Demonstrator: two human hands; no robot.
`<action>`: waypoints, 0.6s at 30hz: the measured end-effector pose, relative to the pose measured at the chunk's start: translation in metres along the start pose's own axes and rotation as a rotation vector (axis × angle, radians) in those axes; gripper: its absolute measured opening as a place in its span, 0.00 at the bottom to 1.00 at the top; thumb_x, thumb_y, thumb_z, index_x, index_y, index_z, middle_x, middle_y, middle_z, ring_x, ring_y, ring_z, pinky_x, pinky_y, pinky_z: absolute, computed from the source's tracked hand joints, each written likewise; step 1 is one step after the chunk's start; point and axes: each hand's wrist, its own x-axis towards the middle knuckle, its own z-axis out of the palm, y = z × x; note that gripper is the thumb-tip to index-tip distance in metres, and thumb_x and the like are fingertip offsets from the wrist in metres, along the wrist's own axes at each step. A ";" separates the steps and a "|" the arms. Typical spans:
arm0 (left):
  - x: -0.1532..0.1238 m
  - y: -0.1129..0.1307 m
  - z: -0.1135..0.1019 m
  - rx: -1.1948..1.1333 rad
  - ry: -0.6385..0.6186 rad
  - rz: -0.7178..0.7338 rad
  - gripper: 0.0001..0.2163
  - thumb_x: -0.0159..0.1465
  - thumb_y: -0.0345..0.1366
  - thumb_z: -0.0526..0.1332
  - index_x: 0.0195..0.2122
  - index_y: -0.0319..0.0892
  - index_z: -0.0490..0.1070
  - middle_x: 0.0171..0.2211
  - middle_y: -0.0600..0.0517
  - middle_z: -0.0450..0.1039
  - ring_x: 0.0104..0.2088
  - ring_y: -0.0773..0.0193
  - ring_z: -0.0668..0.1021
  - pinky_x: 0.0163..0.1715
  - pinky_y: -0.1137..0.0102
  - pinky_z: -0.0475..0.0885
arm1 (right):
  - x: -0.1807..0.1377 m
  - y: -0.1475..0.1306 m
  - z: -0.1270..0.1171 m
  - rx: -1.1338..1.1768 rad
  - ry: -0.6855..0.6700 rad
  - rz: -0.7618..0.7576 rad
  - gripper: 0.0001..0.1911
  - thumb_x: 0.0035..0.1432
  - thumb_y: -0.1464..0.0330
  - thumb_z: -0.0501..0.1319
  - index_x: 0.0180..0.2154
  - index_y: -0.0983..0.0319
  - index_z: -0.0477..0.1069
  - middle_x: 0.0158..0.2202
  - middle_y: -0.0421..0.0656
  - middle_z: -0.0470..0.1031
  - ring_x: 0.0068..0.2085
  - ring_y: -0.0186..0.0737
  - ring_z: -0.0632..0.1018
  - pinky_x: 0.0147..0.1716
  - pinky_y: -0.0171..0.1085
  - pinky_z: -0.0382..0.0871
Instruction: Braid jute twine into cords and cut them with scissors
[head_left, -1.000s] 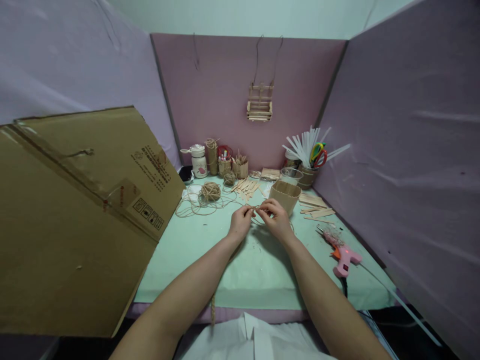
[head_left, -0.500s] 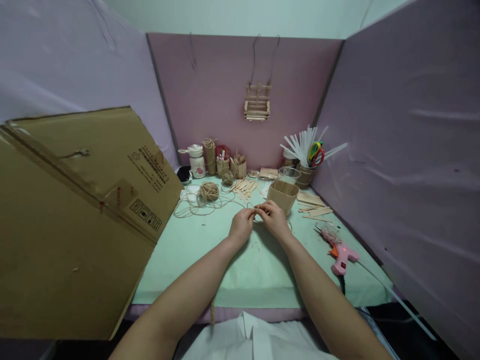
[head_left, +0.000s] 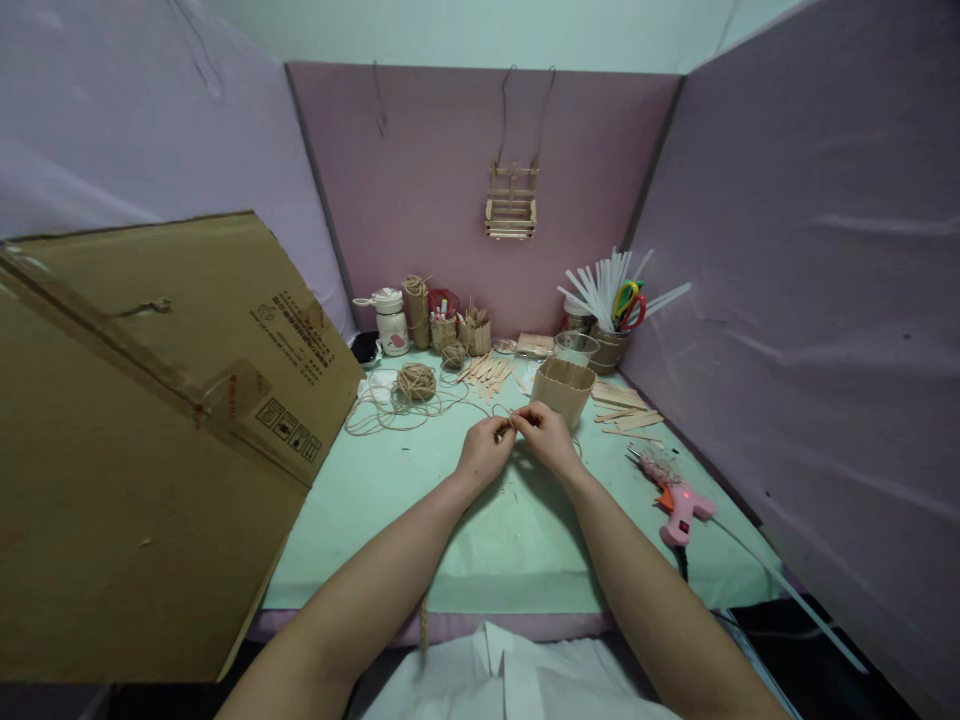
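Observation:
My left hand (head_left: 486,447) and my right hand (head_left: 546,436) meet over the middle of the table, fingertips pinched together on thin brown twine (head_left: 501,410). The twine's exact form between the fingers is too small to make out. Just behind my right hand stands a container made of craft sticks (head_left: 564,390), its open top facing up. Loose strands trail left toward a ball of twine (head_left: 417,382) on the green cloth.
A pink glue gun (head_left: 681,510) lies at the right, a glue stick sticking out behind it. Craft sticks (head_left: 630,415) lie beyond it. A large cardboard sheet (head_left: 165,450) blocks the left. Along the back stand a white bottle (head_left: 391,322) and a pot with scissors (head_left: 628,305).
Both hands stay in nearly the same place, with the fingertips shifting slightly on the twine. The whole view has moved a little.

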 end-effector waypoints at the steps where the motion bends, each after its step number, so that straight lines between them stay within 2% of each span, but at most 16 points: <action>1: 0.000 0.001 -0.001 0.006 -0.002 0.010 0.08 0.58 0.34 0.55 0.29 0.39 0.73 0.26 0.52 0.72 0.28 0.67 0.69 0.31 0.73 0.61 | 0.000 0.001 0.000 0.011 -0.002 0.023 0.10 0.49 0.61 0.59 0.26 0.62 0.72 0.27 0.42 0.72 0.30 0.37 0.71 0.33 0.37 0.64; 4: 0.000 0.001 -0.002 -0.008 -0.006 0.023 0.08 0.58 0.35 0.56 0.28 0.40 0.73 0.26 0.52 0.72 0.28 0.66 0.69 0.31 0.72 0.61 | 0.001 0.003 0.001 0.055 -0.012 0.092 0.12 0.49 0.60 0.59 0.26 0.62 0.72 0.26 0.41 0.72 0.30 0.37 0.71 0.31 0.36 0.64; 13: 0.003 -0.004 -0.002 -0.173 -0.024 -0.084 0.09 0.57 0.36 0.56 0.26 0.40 0.73 0.25 0.52 0.72 0.30 0.65 0.72 0.34 0.71 0.64 | -0.001 -0.006 -0.002 0.214 -0.048 0.218 0.15 0.45 0.56 0.61 0.26 0.62 0.71 0.22 0.39 0.69 0.25 0.33 0.67 0.23 0.32 0.59; 18: 0.007 -0.008 0.000 -0.417 0.017 -0.208 0.10 0.57 0.38 0.57 0.30 0.39 0.74 0.24 0.51 0.72 0.28 0.66 0.70 0.31 0.71 0.65 | 0.003 -0.009 -0.008 0.374 0.106 0.334 0.15 0.44 0.56 0.62 0.23 0.62 0.69 0.19 0.38 0.64 0.22 0.31 0.64 0.20 0.31 0.56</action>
